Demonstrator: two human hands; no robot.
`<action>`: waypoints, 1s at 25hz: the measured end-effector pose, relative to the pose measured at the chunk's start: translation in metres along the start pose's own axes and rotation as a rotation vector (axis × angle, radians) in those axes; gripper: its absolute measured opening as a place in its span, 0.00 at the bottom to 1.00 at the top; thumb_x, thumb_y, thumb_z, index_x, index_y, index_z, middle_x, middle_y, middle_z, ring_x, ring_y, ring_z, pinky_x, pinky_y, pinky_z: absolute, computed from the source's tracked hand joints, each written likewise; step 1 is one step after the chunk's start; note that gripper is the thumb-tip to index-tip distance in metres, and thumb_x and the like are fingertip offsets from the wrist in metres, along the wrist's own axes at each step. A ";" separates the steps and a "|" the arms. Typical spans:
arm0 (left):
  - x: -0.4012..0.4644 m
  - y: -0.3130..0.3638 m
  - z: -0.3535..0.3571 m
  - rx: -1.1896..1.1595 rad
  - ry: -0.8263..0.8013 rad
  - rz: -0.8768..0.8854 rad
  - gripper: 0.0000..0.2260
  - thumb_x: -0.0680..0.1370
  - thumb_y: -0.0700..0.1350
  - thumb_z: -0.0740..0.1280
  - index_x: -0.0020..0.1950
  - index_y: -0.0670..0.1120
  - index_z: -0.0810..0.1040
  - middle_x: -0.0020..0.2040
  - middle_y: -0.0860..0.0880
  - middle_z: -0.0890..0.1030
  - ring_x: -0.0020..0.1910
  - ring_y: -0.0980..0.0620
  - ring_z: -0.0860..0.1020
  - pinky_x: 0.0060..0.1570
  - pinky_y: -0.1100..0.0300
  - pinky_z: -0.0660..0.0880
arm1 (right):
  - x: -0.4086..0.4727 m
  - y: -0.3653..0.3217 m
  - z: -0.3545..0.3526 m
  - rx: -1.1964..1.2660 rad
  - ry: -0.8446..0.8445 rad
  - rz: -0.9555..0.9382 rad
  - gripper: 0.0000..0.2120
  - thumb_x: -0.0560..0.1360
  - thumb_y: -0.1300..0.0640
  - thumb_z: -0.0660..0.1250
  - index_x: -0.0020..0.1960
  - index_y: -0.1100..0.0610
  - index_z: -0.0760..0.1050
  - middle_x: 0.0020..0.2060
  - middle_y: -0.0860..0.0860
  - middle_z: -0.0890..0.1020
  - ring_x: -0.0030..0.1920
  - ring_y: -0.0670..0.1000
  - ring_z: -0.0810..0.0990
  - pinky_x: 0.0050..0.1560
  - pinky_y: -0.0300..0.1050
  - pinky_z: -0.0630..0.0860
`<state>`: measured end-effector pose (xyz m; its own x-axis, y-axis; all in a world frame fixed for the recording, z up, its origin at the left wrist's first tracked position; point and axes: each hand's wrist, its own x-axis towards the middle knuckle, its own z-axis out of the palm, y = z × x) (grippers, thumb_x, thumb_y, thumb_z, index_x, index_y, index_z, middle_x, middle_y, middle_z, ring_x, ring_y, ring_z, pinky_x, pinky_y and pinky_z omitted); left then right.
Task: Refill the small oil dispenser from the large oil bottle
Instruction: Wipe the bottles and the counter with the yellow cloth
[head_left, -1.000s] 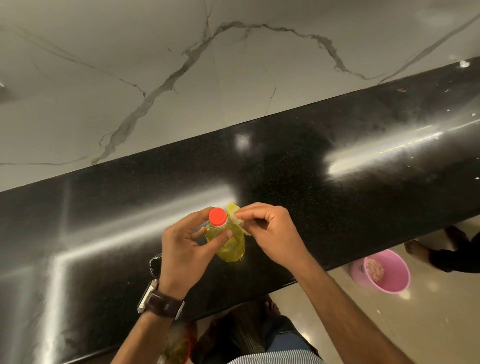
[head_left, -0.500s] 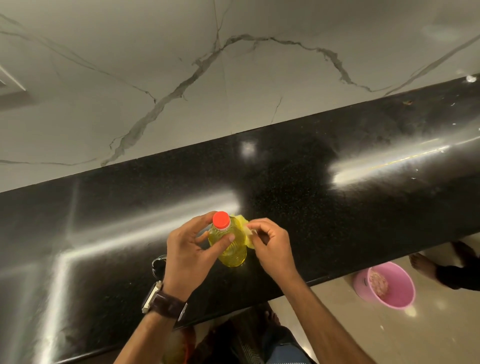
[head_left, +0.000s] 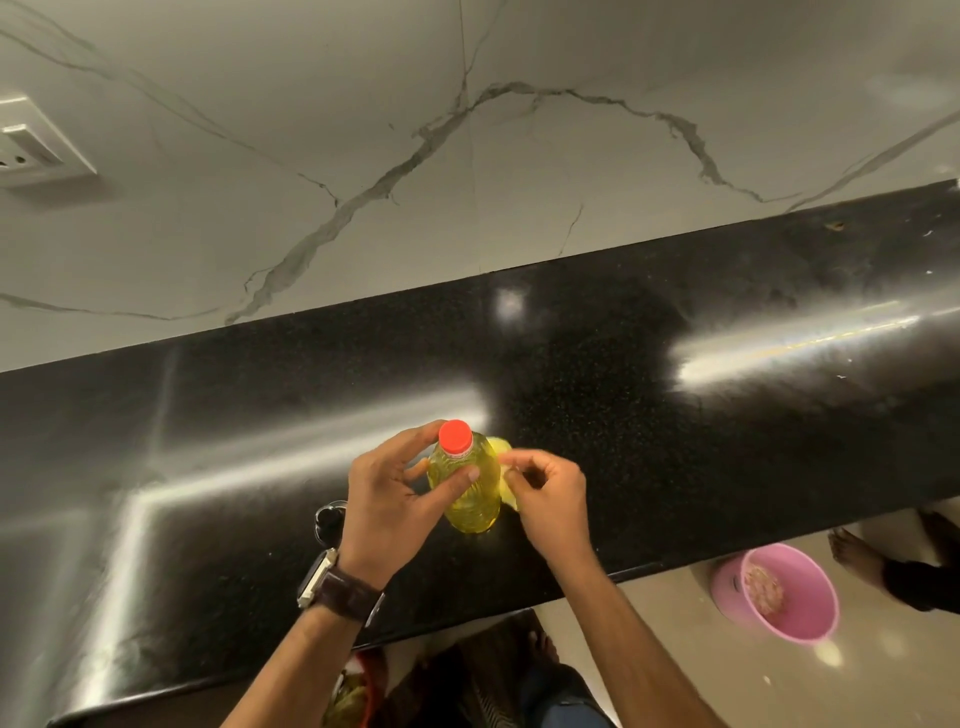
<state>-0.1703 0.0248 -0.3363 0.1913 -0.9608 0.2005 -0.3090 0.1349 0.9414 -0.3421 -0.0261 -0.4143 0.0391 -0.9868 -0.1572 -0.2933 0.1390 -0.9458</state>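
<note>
Fingers and thumb of the left hand (head_left: 384, 499) curl around an upright bottle (head_left: 470, 488) of yellow oil just below the centre of the frame, the thumb pressed across its front and the index finger arched behind its neck. Its red cap (head_left: 455, 435) is screwed on. The right hand (head_left: 545, 499), immediately right of the bottle, has its fingers bent inward and pinches a strip of yellowish wrapping (head_left: 501, 460) at the bottle's side; how much of that strip remains attached cannot be told. The bottle stands on a polished black counter (head_left: 675, 441) that crosses the frame on a slant, streaked with bright reflections. A watch (head_left: 332, 582) on a dark strap circles the left wrist, and a small dark object (head_left: 328, 519), too obscured to identify, lies on the counter just left of that hand. Pale marble-patterned wall (head_left: 363, 130) fills the upper frame, with a white socket plate (head_left: 36, 143) at upper left. A pink tub (head_left: 779, 592) sits on the floor at lower right, near a bare foot (head_left: 852, 556).
</note>
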 end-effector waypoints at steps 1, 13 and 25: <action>0.001 -0.001 -0.001 0.000 -0.025 -0.004 0.20 0.72 0.43 0.79 0.63 0.49 0.83 0.58 0.57 0.86 0.60 0.54 0.83 0.58 0.58 0.81 | -0.001 -0.020 -0.010 0.073 -0.024 -0.072 0.13 0.77 0.67 0.72 0.50 0.50 0.86 0.45 0.45 0.87 0.50 0.45 0.85 0.54 0.43 0.83; 0.012 -0.001 0.005 0.192 -0.084 0.044 0.18 0.74 0.51 0.79 0.63 0.53 0.84 0.60 0.57 0.82 0.61 0.52 0.79 0.55 0.61 0.77 | -0.014 -0.031 -0.031 0.255 -0.098 -0.150 0.18 0.78 0.69 0.71 0.61 0.51 0.84 0.53 0.49 0.85 0.57 0.50 0.84 0.59 0.54 0.83; 0.015 0.006 0.013 0.072 -0.039 0.000 0.15 0.76 0.46 0.77 0.62 0.52 0.83 0.56 0.58 0.86 0.59 0.55 0.83 0.58 0.58 0.80 | 0.012 -0.020 -0.026 0.130 -0.144 -0.193 0.14 0.79 0.66 0.71 0.58 0.51 0.86 0.52 0.46 0.87 0.56 0.49 0.85 0.58 0.52 0.83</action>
<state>-0.1812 0.0080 -0.3316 0.1554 -0.9697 0.1885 -0.3757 0.1185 0.9192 -0.3607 -0.0431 -0.3895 0.2206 -0.9754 -0.0008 -0.1430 -0.0316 -0.9892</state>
